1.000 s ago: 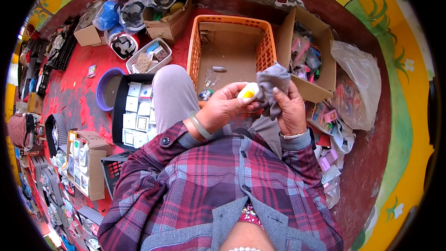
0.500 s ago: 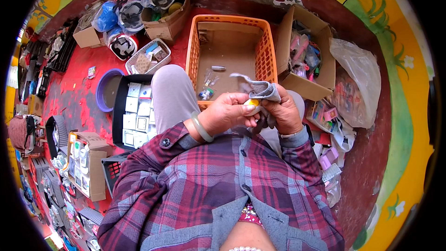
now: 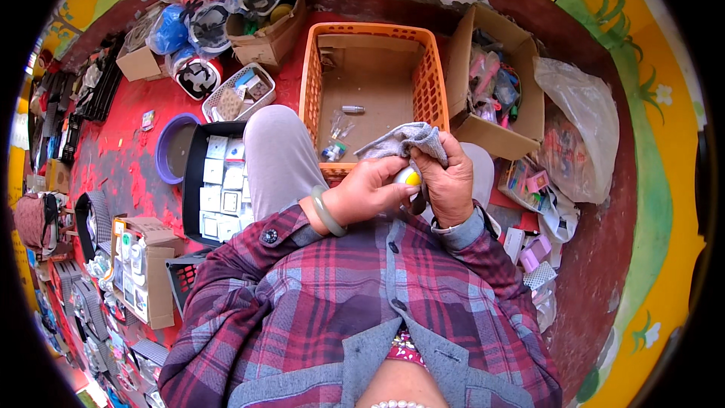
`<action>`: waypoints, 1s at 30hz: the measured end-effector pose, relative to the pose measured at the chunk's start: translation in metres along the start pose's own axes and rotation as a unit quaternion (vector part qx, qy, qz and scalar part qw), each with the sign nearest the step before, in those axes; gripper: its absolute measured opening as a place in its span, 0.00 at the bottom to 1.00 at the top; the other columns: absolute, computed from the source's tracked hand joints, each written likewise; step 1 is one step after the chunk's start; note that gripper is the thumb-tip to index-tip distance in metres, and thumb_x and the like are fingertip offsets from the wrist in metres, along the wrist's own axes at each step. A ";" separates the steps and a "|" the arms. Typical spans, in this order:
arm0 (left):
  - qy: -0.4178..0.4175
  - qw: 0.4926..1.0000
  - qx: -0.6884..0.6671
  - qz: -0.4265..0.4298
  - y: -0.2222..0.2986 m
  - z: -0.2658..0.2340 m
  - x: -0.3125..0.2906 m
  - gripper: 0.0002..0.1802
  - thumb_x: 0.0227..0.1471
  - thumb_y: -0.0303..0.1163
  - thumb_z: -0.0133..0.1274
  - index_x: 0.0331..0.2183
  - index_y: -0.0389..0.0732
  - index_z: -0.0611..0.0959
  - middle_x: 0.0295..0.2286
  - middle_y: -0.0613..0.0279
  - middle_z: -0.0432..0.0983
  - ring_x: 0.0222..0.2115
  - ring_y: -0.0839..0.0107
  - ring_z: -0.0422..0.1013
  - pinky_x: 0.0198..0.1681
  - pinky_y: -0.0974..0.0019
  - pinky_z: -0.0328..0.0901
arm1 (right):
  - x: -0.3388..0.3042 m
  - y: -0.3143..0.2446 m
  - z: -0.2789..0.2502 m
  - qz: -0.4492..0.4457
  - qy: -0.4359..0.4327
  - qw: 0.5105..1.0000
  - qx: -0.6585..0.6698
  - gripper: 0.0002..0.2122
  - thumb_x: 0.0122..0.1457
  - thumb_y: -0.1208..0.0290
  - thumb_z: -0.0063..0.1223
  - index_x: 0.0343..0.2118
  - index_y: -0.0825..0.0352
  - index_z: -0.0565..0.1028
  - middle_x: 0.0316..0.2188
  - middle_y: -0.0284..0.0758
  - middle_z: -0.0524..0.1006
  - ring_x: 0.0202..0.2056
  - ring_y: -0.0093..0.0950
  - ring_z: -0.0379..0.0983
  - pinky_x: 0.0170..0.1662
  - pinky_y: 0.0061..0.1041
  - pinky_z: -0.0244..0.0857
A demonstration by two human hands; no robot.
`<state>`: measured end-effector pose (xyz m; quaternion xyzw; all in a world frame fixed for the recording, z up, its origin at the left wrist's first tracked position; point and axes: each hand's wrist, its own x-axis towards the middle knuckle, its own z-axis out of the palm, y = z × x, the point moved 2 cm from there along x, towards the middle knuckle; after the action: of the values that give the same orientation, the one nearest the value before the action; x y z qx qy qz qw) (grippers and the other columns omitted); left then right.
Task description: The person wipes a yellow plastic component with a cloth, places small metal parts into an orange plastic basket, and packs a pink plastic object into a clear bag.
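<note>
My left hand point(image 3: 371, 184) is closed on a small rounded white object with a yellow face point(image 3: 412, 178); its exact kind cannot be made out. Pinched in my right hand point(image 3: 450, 186) is a grey cloth point(image 3: 404, 139), pressed against that object from the right. Part of the cloth hangs below the fingers, and a loose end flops over toward the left. Both hands meet in front of my chest, above the near edge of an orange plastic basket point(image 3: 441, 79). Inside the basket lie a small silver cylinder point(image 3: 353, 109) and a clear bag of small parts point(image 3: 334, 149).
To the right stand an open cardboard box point(image 3: 526, 125) of mixed goods and a clear plastic bag point(image 3: 578, 136). A black tray point(image 3: 193, 181) of small white boxes, a purple basin point(image 3: 161, 153) and a white basket point(image 3: 266, 98) are at left. Helmets point(image 3: 209, 29) are heaped behind.
My right hand has turned and risen slightly with the cloth, which now spreads farther left over the fingers. More of the yellow face shows in my left hand.
</note>
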<state>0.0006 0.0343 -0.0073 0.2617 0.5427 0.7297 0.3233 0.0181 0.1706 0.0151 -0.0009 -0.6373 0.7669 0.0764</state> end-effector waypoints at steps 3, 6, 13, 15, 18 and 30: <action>0.020 0.974 0.205 0.096 0.006 0.000 0.000 0.18 0.51 0.28 0.51 0.44 0.32 0.71 0.26 0.65 0.73 0.23 0.80 0.68 0.24 0.76 0.63 | 0.003 0.004 -0.001 -0.071 0.045 0.993 -0.082 0.05 0.55 0.78 0.50 0.35 0.67 0.71 0.28 0.26 0.72 0.30 0.15 0.67 0.33 0.14 0.63; 0.020 0.964 0.237 0.121 0.008 0.000 0.001 0.21 0.50 0.28 0.52 0.46 0.32 0.69 0.28 0.64 0.73 0.23 0.79 0.68 0.26 0.75 0.63 | 0.003 0.008 -0.005 -0.052 0.062 0.997 -0.020 0.07 0.56 0.78 0.48 0.38 0.68 0.69 0.31 0.27 0.72 0.33 0.15 0.67 0.37 0.15 0.62; 0.000 0.985 -0.170 -0.017 0.009 0.000 -0.002 0.24 0.51 0.28 0.51 0.50 0.34 0.66 0.34 0.60 0.72 0.29 0.79 0.68 0.31 0.76 0.64 | 0.009 0.019 -0.030 0.103 0.071 0.968 0.215 0.07 0.59 0.74 0.43 0.39 0.66 0.69 0.33 0.31 0.73 0.33 0.22 0.71 0.37 0.21 0.66; -0.011 0.976 -0.216 -0.026 0.005 -0.007 0.001 0.24 0.51 0.28 0.50 0.50 0.34 0.66 0.35 0.58 0.72 0.29 0.78 0.68 0.31 0.77 0.64 | 0.011 0.016 -0.034 0.121 0.083 0.956 0.254 0.07 0.59 0.74 0.42 0.40 0.66 0.69 0.33 0.32 0.73 0.33 0.23 0.71 0.38 0.22 0.67; 0.004 0.958 -0.286 -0.036 0.003 -0.012 0.001 0.24 0.52 0.30 0.49 0.50 0.33 0.66 0.35 0.56 0.72 0.28 0.77 0.68 0.30 0.78 0.63 | 0.010 -0.007 -0.027 0.077 0.075 0.971 0.216 0.11 0.60 0.72 0.41 0.45 0.67 0.67 0.36 0.33 0.73 0.33 0.23 0.71 0.38 0.23 0.67; 0.013 1.000 -0.002 0.014 -0.003 -0.006 0.001 0.17 0.51 0.30 0.50 0.43 0.34 0.72 0.30 0.63 0.72 0.26 0.79 0.68 0.26 0.78 0.61 | 0.003 0.004 -0.006 0.122 -0.021 0.983 0.136 0.08 0.57 0.76 0.47 0.40 0.69 0.71 0.31 0.29 0.73 0.32 0.17 0.69 0.35 0.17 0.65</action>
<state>-0.0039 0.0317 -0.0120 0.2595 0.5419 0.7384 0.3061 0.0154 0.1758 0.0102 -0.0521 -0.5235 0.8498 -0.0319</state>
